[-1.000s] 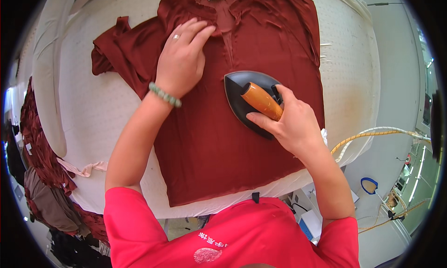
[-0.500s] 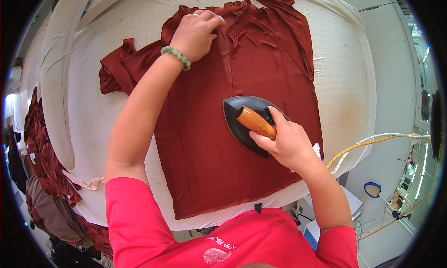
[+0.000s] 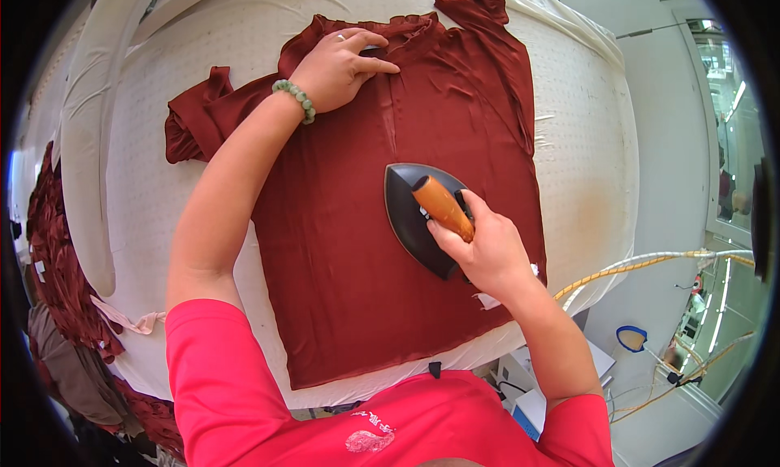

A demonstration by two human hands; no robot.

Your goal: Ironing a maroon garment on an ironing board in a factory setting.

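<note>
The right hand (image 3: 491, 252) wraps its fingers around the wooden handle (image 3: 443, 209) of a black iron (image 3: 406, 223), which sits on the front of a dark-red satin blouse (image 3: 341, 280). The blouse lies spread on a white-covered ironing table (image 3: 589, 142). The left hand (image 3: 335, 73), fingers parted, touches its neckline; whether it pinches cloth, I cannot tell.

The blouse (image 3: 345, 239) is satiny cloth, the iron (image 3: 405, 219) matt, its handle (image 3: 440, 205) glossy, wood-like.
</note>
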